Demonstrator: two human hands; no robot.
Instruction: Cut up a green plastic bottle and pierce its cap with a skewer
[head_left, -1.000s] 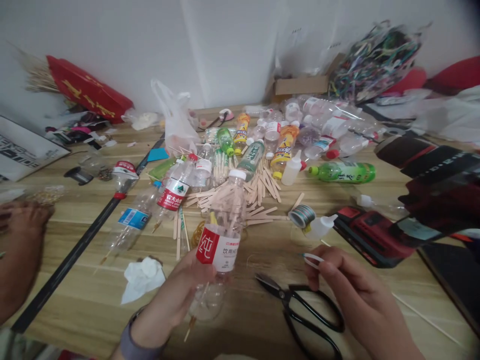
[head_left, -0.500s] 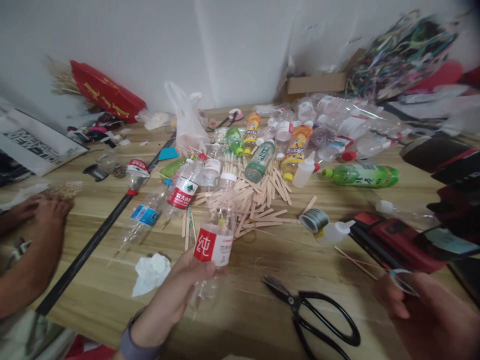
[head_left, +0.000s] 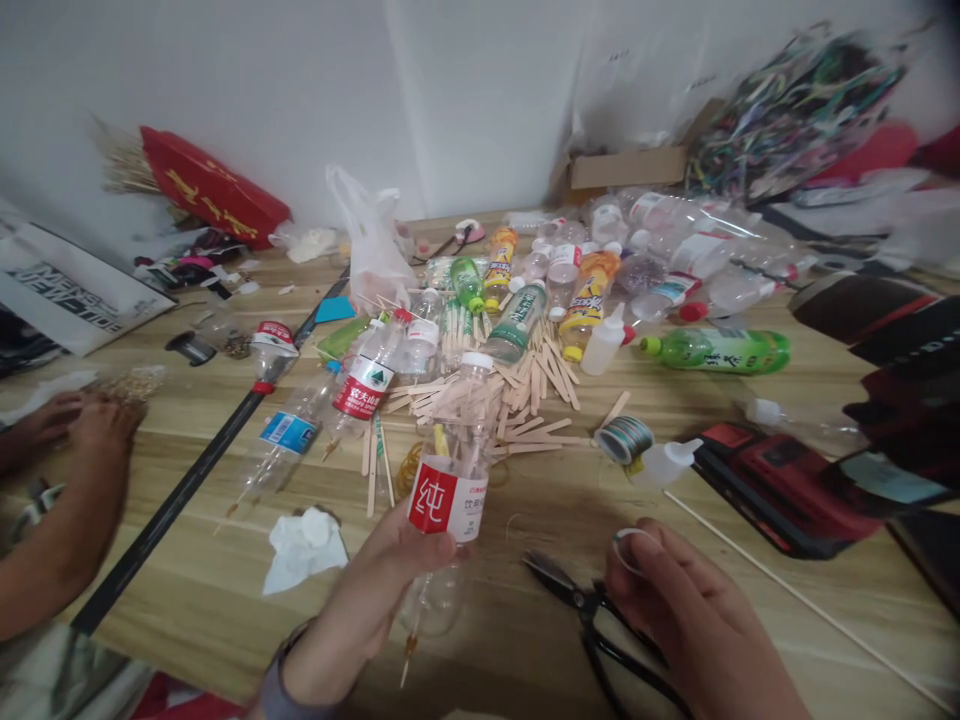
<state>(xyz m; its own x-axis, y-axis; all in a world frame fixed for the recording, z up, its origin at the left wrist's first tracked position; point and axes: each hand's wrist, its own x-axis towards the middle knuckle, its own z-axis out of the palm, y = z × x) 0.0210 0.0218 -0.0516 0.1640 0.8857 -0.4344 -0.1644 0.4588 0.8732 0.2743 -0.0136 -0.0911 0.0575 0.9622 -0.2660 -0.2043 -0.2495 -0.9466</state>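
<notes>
My left hand [head_left: 397,570] is wrapped round the lower half of a clear plastic water bottle [head_left: 450,495] with a red and white label and a white cap. The bottle is tilted, and a thin wooden stick [head_left: 409,650] pokes out at its bottom end. To the right, my right hand [head_left: 682,610] is closed, pinching a small whitish loop [head_left: 626,550]; its material is unclear. Black-handled scissors [head_left: 581,600] lie beside and partly behind my right hand. Loose yellowish rubber bands [head_left: 410,470] are on the table just behind the bottle.
Popsicle sticks [head_left: 536,385] are heaped mid-table among several bottles. A thread spool [head_left: 626,438], a squeeze bottle [head_left: 667,463], a red cordless drill [head_left: 795,490] and a long thin stick [head_left: 810,600] lie right. Crumpled tissue [head_left: 304,550] lies left; another person's hands [head_left: 105,420] work at far left.
My right hand has moved left with the loop, from beside the drill to over the scissors, uncovering the long stick. My left hand and the bottle have shifted slightly right.
</notes>
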